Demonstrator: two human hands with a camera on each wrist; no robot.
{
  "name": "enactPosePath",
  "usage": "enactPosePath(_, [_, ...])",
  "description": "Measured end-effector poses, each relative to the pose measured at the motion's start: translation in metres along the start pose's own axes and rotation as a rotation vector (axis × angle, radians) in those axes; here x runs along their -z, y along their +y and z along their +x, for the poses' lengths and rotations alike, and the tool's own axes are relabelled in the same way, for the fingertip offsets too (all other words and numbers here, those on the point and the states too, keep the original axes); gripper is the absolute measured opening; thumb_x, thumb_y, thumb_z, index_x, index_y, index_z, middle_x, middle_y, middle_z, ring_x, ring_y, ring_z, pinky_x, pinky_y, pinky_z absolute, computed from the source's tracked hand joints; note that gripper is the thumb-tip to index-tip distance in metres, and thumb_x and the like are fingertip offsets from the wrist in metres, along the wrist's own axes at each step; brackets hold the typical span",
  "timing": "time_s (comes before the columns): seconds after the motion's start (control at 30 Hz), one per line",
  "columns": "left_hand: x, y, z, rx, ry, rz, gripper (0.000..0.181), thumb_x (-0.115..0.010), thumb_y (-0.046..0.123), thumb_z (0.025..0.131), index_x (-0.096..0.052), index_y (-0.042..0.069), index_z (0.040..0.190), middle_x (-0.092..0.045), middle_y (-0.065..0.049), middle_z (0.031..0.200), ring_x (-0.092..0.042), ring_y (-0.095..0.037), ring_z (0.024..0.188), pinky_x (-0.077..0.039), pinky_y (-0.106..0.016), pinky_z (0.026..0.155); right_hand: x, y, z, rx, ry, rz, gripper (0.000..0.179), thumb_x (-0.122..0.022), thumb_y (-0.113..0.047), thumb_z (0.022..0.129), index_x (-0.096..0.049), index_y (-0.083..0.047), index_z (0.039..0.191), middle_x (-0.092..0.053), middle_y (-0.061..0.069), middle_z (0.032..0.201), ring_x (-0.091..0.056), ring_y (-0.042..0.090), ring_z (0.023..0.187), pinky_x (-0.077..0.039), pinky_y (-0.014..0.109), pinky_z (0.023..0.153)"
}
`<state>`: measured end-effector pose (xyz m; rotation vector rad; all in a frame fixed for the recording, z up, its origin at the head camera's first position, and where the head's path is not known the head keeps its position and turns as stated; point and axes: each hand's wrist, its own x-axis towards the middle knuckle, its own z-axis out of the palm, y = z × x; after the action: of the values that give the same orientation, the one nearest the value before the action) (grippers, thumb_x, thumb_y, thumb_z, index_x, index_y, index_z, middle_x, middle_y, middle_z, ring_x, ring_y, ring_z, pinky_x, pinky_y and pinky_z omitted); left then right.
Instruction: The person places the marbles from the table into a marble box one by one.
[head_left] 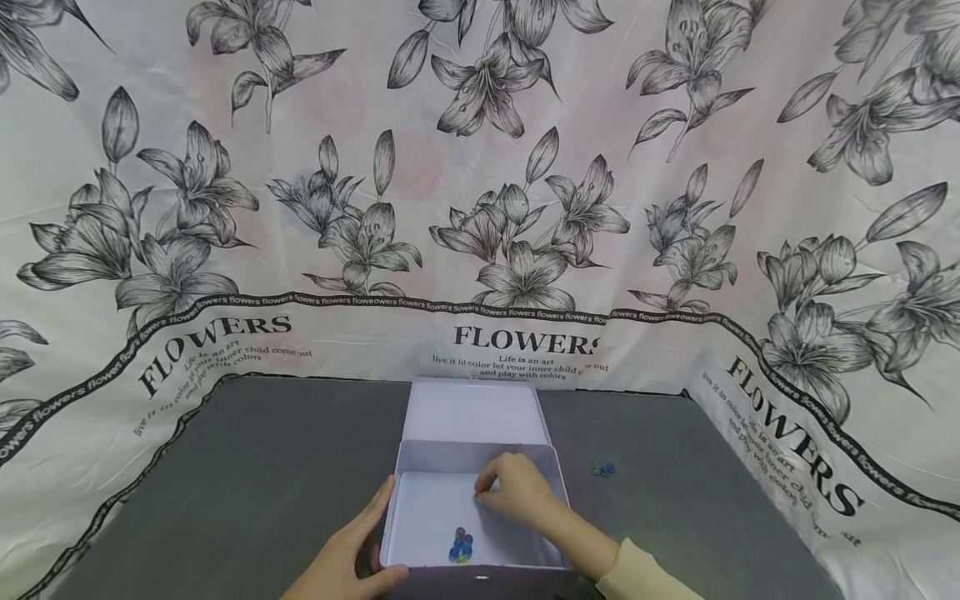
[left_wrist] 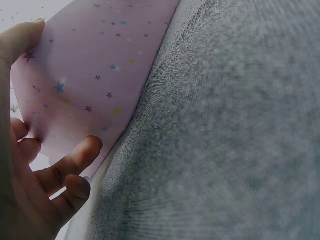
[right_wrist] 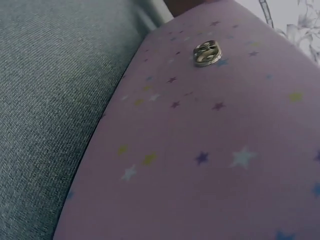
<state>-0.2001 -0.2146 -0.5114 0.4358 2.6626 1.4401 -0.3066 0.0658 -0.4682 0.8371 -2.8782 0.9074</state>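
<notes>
A box (head_left: 442, 500) stands on the dark cloth with its pale inside showing and its lid (head_left: 476, 412) laid back. In the left wrist view its outer wall (left_wrist: 95, 75) is pink with small stars. My left hand (head_left: 348, 546) grips the box at its front left corner, thumb by the front rim and fingers along the left side. Over the inside of the box, my right hand (head_left: 517, 487) pinches a small red marble (head_left: 477, 494) between thumb and fingertips. Several marbles (head_left: 461, 547), blue, reddish and yellow-green, lie together near the front wall inside.
A few blue and green marbles (head_left: 603, 470) lie on the dark cloth (head_left: 660, 517) right of the box. A metal clasp (right_wrist: 207, 53) sits on the box's front. Behind the table hangs a white curtain (head_left: 360, 342) with printed flowers, which also runs along both sides.
</notes>
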Motion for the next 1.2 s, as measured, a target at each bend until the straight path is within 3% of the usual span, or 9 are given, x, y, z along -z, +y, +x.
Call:
enactPosePath(0.1, [0.0,0.0,0.001,-0.016,0.009,0.016,0.106,-0.081,0.045,0.093,-0.014,0.022,0.172,-0.02,-0.014,0.176,-0.051,-0.026,0.136,-0.055,-0.032,0.1,0.0,-0.001,0.001,-0.009,0.005,-0.018,0.008,-0.087,-0.004,0.08,-0.082,-0.01,0.083,-0.079,-0.001,0.082,-0.073,0.023,0.082,-0.058,0.036,0.073])
enactPosePath(0.27, [0.0,-0.003,0.001,-0.028,0.001,0.007,0.104,-0.08,0.041,0.095,-0.014,0.019,0.172,-0.021,-0.018,0.175,-0.058,-0.009,0.106,-0.052,-0.021,0.081,0.0,0.002,0.002,-0.021,0.035,0.005,0.008,-0.087,-0.007,0.083,-0.083,-0.008,0.089,-0.08,-0.002,0.087,-0.074,0.026,0.092,-0.06,0.048,0.084])
enactPosePath(0.33, [-0.002,-0.004,0.0,-0.023,-0.01,-0.01,0.104,-0.08,0.04,0.096,-0.013,0.017,0.172,-0.02,-0.019,0.175,-0.058,-0.008,0.105,-0.052,-0.021,0.079,0.001,0.004,0.001,-0.027,0.058,0.018,0.008,-0.086,-0.007,0.084,-0.083,-0.009,0.091,-0.08,-0.003,0.088,-0.074,0.024,0.094,-0.06,0.05,0.086])
enactPosePath(0.43, [-0.003,-0.005,0.0,-0.018,-0.024,-0.026,0.104,-0.079,0.039,0.097,-0.011,0.016,0.172,-0.02,-0.02,0.175,-0.057,-0.012,0.103,-0.05,-0.023,0.077,0.003,0.006,-0.001,-0.044,0.094,0.086,0.008,-0.085,-0.008,0.085,-0.083,-0.008,0.093,-0.08,0.0,0.091,-0.068,0.017,0.071,-0.059,0.037,0.069])
enactPosePath(0.57, [-0.004,-0.005,-0.001,-0.018,-0.026,-0.03,0.103,-0.079,0.04,0.097,-0.012,0.017,0.172,-0.018,-0.019,0.175,-0.055,-0.021,0.123,-0.055,-0.029,0.091,0.011,0.005,-0.005,-0.09,0.161,0.241,0.01,-0.084,-0.01,0.088,-0.083,-0.006,0.097,-0.081,0.008,0.102,-0.044,0.006,0.047,-0.04,0.022,0.045])
enactPosePath(0.73, [-0.005,-0.003,0.0,-0.005,-0.033,-0.053,0.104,-0.078,0.042,0.097,-0.011,0.019,0.172,-0.014,-0.015,0.177,-0.04,-0.04,0.148,-0.051,-0.058,0.109,0.021,0.006,-0.009,-0.173,0.287,0.352,0.009,-0.085,-0.013,0.09,-0.085,-0.01,0.098,-0.082,0.004,0.1,-0.041,0.006,0.045,-0.034,0.02,0.044])
enactPosePath(0.93, [-0.003,-0.002,0.0,-0.008,-0.023,-0.041,0.106,-0.079,0.045,0.095,-0.011,0.019,0.172,-0.017,-0.017,0.176,-0.048,-0.035,0.139,-0.053,-0.054,0.108,0.027,0.009,-0.009,-0.219,0.379,0.454,0.011,-0.083,-0.015,0.093,-0.085,-0.009,0.102,-0.081,0.003,0.099,-0.036,0.004,0.044,-0.032,0.021,0.045])
enactPosePath(1.13, [0.0,-0.003,-0.001,-0.026,-0.014,-0.034,0.106,-0.079,0.045,0.095,-0.012,0.018,0.172,-0.017,-0.016,0.176,-0.033,-0.046,0.154,-0.043,-0.066,0.112,0.035,0.015,-0.014,-0.228,0.42,0.478,0.016,-0.084,-0.015,0.092,-0.084,-0.007,0.106,-0.08,0.006,0.11,-0.046,0.007,0.05,-0.034,0.021,0.047])
enactPosePath(1.2, [0.001,-0.003,-0.001,-0.027,-0.015,-0.034,0.105,-0.079,0.044,0.095,-0.013,0.017,0.172,-0.017,-0.016,0.176,-0.03,-0.048,0.155,-0.041,-0.068,0.113,0.038,0.019,-0.016,-0.228,0.428,0.465,0.018,-0.084,-0.016,0.092,-0.084,-0.007,0.107,-0.079,0.007,0.101,-0.043,0.006,0.048,-0.032,0.021,0.045])
